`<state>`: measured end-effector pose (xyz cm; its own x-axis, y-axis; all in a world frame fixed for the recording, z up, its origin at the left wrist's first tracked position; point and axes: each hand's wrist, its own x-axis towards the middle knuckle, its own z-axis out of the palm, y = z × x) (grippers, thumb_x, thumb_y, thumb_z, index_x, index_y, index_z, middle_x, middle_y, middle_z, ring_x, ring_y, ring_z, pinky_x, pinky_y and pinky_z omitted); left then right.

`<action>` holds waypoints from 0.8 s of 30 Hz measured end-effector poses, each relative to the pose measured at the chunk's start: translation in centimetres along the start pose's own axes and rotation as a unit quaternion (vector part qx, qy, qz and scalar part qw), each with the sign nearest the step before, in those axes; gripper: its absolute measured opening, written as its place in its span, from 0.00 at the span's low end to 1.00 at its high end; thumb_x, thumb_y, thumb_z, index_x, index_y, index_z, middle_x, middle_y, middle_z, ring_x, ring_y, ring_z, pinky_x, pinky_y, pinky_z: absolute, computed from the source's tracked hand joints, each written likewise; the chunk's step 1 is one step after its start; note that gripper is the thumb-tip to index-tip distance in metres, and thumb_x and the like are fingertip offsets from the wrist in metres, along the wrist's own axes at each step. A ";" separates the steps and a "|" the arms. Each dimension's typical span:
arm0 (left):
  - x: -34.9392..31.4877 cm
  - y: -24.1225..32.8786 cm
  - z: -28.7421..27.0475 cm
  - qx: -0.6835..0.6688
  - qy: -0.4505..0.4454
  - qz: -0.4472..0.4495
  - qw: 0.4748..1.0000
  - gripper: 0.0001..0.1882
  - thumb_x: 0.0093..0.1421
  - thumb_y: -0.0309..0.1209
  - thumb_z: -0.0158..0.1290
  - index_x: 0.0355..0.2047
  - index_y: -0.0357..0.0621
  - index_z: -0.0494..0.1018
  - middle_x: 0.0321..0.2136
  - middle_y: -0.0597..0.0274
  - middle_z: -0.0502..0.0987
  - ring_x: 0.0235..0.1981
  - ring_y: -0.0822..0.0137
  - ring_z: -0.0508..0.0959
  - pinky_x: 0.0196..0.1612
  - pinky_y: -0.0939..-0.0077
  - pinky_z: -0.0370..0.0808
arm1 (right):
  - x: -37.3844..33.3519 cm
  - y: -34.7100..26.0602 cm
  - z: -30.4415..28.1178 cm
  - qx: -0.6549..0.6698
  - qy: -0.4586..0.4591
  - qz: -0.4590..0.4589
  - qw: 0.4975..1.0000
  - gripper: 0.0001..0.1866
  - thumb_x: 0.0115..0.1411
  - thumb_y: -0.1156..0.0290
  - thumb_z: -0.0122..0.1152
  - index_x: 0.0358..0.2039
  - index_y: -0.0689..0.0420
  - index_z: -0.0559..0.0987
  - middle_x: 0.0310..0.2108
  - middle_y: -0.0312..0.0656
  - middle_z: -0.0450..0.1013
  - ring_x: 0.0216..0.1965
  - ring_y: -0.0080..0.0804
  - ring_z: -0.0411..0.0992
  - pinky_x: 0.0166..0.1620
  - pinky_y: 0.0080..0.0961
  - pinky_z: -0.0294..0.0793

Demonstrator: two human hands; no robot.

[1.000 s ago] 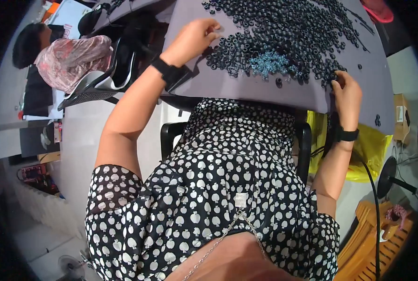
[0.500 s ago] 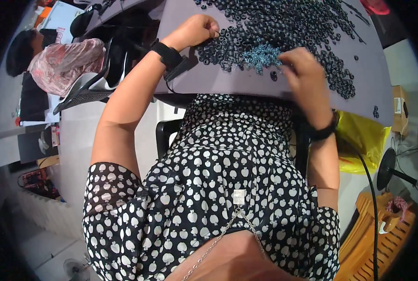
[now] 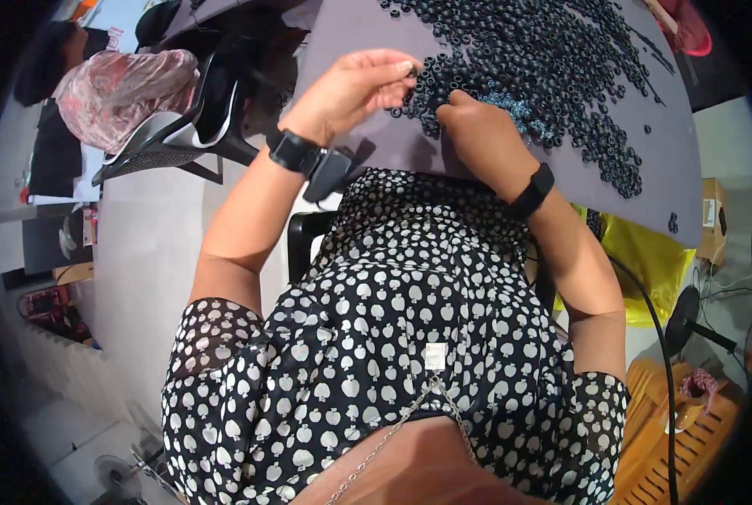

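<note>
Many small black ring-shaped parts (image 3: 544, 55) lie spread over the grey table (image 3: 342, 29). Among them, at the near side, is a small heap of shiny blue pieces (image 3: 511, 110), partly behind my right hand. My left hand (image 3: 361, 91) is raised at the near edge of the spread, its palm turned inward. Between its thumb and forefinger is a small dark ring-shaped part (image 3: 411, 74). My right hand (image 3: 487, 135) is to its right, in front of the blue heap. Its fingers are pinched together, and whatever they hold is too small or hidden to make out.
A person in a pinkish top (image 3: 128, 97) sits at the left on a black-and-white chair (image 3: 161, 126). A yellow bag (image 3: 645, 265) hangs below the table's right side, near a black cable (image 3: 658, 311). A wooden slatted piece (image 3: 696, 438) stands at lower right.
My right hand has moved left from beside the blue pieces, toward my left hand, and its fingers have closed. My left hand has shifted slightly right and turned its palm inward.
</note>
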<state>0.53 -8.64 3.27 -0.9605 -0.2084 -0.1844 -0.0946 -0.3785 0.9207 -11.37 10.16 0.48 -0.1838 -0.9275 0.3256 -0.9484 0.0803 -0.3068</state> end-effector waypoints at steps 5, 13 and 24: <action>-1.8 -2.5 0.9 -0.151 -0.074 -0.023 0.986 0.16 0.65 0.28 0.48 0.50 0.33 0.69 0.34 0.59 0.76 0.29 0.74 0.75 0.34 0.84 0.76 | -0.4 0.7 -0.5 0.011 0.017 0.000 1.000 0.01 0.52 0.77 0.53 0.26 0.60 0.72 0.29 0.47 0.68 0.28 0.51 0.71 0.31 0.39 0.72; -3.0 -3.8 2.9 -0.190 -0.068 -0.045 0.978 0.16 0.64 0.25 0.48 0.50 0.32 0.69 0.39 0.54 0.77 0.34 0.71 0.77 0.39 0.82 0.77 | -2.5 -0.8 -4.6 0.401 0.031 0.159 0.902 0.04 0.57 0.77 0.58 0.32 0.63 0.75 0.27 0.36 0.75 0.27 0.20 0.75 0.28 0.15 0.73; -3.3 -3.5 5.4 0.031 -0.047 0.030 0.998 0.12 0.60 0.22 0.53 0.45 0.37 0.72 0.32 0.66 0.78 0.29 0.77 0.76 0.35 0.85 0.74 | -3.8 -2.0 -4.4 0.509 0.085 0.159 0.842 0.05 0.57 0.79 0.58 0.35 0.63 0.77 0.28 0.35 0.76 0.29 0.20 0.75 0.35 0.15 0.74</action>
<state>2.62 -1.81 2.52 -0.9850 -0.1421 -0.0983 -0.0498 -0.3110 0.9491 -9.86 15.15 3.76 -0.5030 -0.8457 0.1782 -0.1473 -0.1193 -0.9819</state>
